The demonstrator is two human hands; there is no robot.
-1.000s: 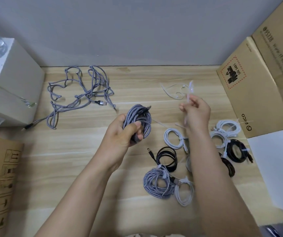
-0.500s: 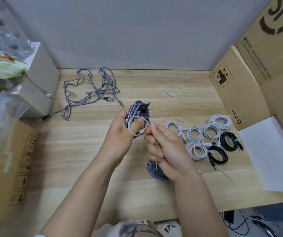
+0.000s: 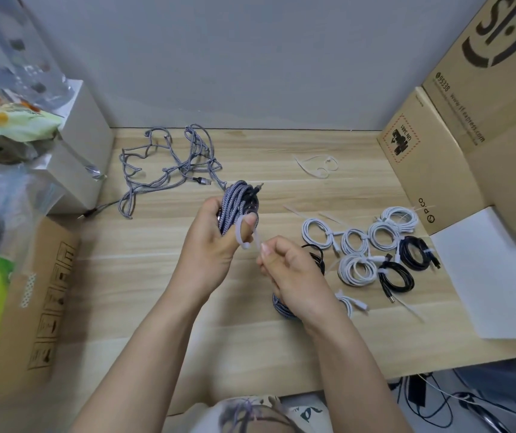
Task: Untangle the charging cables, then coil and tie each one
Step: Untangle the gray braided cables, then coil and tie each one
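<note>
Bare wood lay open across the near half of the desk (image 3: 144,307) and along its back edge. Tied cable coils (image 3: 375,245) crowded the right side beside cardboard boxes (image 3: 437,170) and a white sheet (image 3: 494,276); a tangled grey cable (image 3: 169,167) and a white box (image 3: 75,157) hemmed the left.

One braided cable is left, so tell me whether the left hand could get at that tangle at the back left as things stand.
Probably not yet: the left hand grips the coiled braided cable while the right hand pinches the zip tie. The path to the tangled cable looks free.
</note>
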